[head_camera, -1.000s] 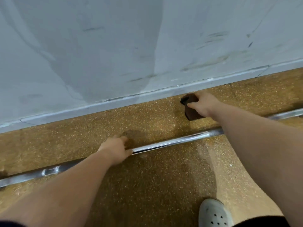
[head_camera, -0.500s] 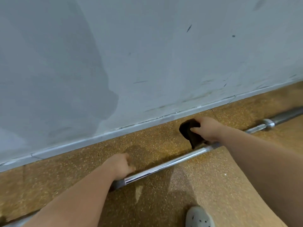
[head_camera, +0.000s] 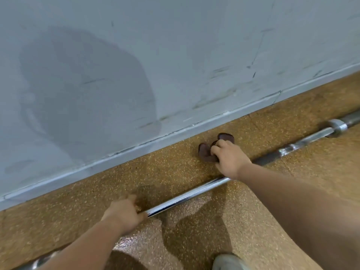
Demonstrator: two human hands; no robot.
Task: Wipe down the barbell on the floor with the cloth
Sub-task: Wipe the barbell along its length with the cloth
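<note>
Down on the speckled floor (head_camera: 175, 172) by the grey wall (head_camera: 175, 55), gripping the chrome barbell (head_camera: 187, 195) with the left hand (head_camera: 124, 215), with fingers (head_camera: 141, 215) curled round the shaft; farther right along it, clutching the dark cloth (head_camera: 204, 152) in the right hand (head_camera: 228, 160), knuckles up, over the bar; reaching forward and down with both arms.

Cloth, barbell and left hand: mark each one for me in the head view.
cloth (head_camera: 204, 152), head view, on its exposed left fold.
barbell (head_camera: 187, 196), head view, on the shiny stretch of the shaft.
left hand (head_camera: 124, 215), head view, on the back of the hand.
</note>
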